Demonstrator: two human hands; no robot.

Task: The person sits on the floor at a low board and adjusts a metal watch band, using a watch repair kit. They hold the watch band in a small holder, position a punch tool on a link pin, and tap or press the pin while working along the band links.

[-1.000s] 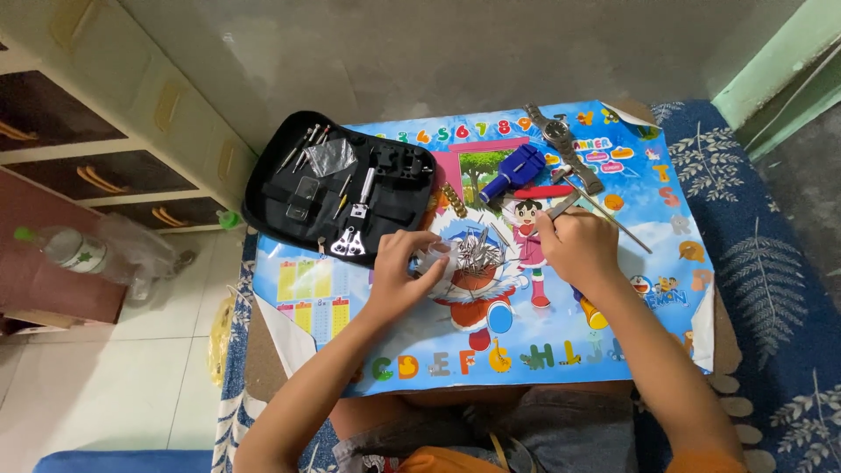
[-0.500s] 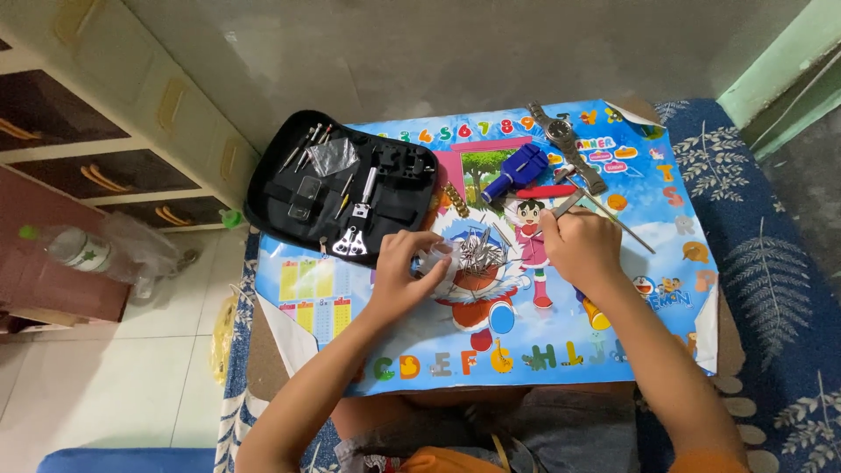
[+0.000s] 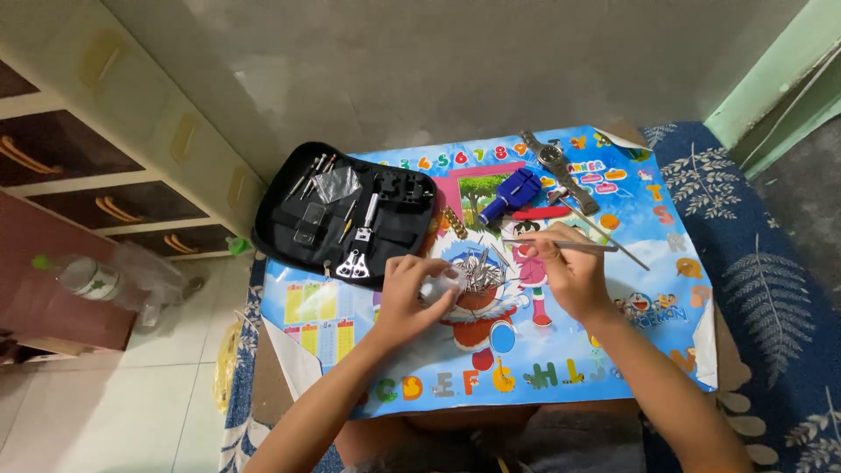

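Head view, scanning left to right. At far left a clear plastic bottle with a green cap lies on the floor beside dark wooden drawers. Next, a black zippered tool case lies open on the upper left of the tabletop, which is covered by a colourful cartoon alphabet sheet. The case holds small metal tools and a clear plastic bag (individual tools too small to identify).

The left hand rests on the sheet just below the case, fingers curled around a small pale object pinched at the fingertips; what it is cannot be told. Touching it on the right is a silvery metal watch band, lying near the middle of the sheet between the two hands.

The right hand is clenched on a thin metal rod tool, held roughly level with its tip pointing left toward the band. Above the hands lie a blue watch-link tool and a red-handled tool, close together. Further right, near the top edge, a metal wristwatch lies stretched out diagonally. A second thin rod lies on the sheet just beyond the right hand. At far right, a blue leaf-patterned mat covers the floor.
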